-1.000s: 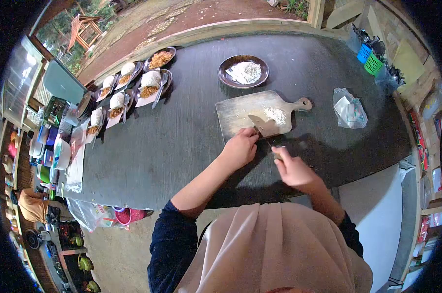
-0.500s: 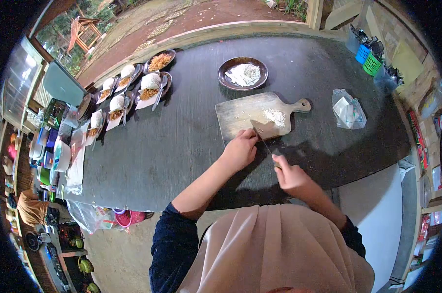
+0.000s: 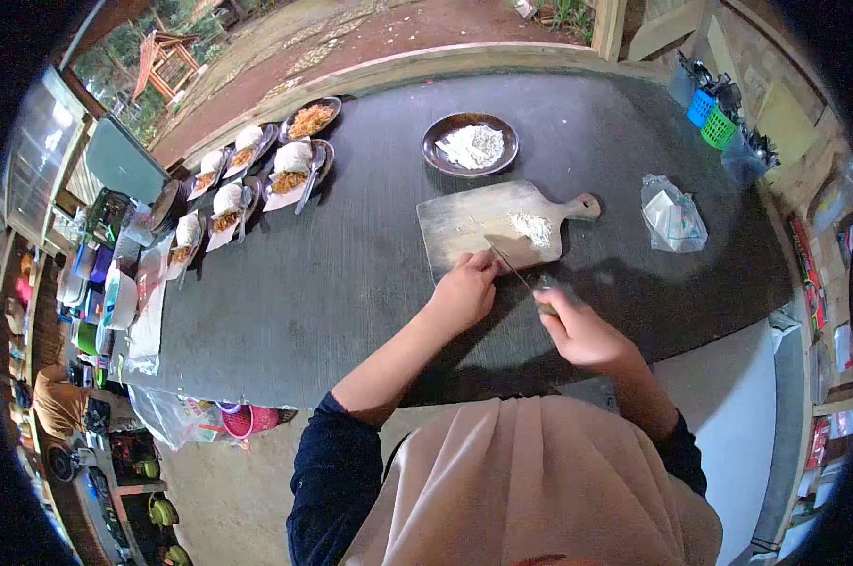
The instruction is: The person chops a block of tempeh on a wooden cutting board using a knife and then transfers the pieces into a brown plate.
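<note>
A knife (image 3: 511, 266) is in my right hand (image 3: 582, 330), its blade reaching up and left over the lower edge of the wooden cutting board (image 3: 445, 219). My left hand (image 3: 466, 291) rests at that same edge, fingers curled together beside the blade. Whatever those fingers press on is hidden beneath them. Thin white shreds (image 3: 530, 228) lie in a small heap on the board near its handle, with a few stray bits to the left. Beyond the board sits a dark plate (image 3: 470, 170) holding more white pieces and shreds.
A clear plastic bag (image 3: 673, 217) with something white inside lies to the right. Several plates with rice mounds (image 3: 292, 157) and orange-brown food stand at the left. Blue and green utensil baskets (image 3: 719, 127) are at the far right corner. The dark table (image 3: 313, 311) ends close to my body.
My right hand has drawn back a little to the right, and the knife now lies at a flatter slant. The left hand stays at nearly the same place on the board.
</note>
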A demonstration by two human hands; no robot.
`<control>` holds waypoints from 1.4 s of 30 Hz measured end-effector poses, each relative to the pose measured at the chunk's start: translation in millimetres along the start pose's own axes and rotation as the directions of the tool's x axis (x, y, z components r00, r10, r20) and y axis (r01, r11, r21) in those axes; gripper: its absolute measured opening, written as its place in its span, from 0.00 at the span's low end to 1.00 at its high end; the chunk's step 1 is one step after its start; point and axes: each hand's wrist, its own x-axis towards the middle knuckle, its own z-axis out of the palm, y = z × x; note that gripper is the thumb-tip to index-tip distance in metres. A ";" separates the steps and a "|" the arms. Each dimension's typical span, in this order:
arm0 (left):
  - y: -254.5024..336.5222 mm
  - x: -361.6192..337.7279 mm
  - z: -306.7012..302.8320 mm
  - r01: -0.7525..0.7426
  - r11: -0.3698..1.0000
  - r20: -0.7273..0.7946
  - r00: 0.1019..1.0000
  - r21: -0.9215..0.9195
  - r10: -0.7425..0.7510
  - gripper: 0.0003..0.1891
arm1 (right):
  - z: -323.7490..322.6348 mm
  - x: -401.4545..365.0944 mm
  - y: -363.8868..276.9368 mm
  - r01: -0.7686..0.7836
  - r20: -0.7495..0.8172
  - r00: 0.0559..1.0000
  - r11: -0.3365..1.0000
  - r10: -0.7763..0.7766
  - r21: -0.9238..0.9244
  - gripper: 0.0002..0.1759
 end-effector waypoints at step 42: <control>3.7 -1.0 -0.8 0.064 0.997 0.006 0.998 -0.041 -0.064 0.15 | 6.5 17.2 -17.3 -0.202 0.108 0.973 0.979 0.202 -0.011 0.24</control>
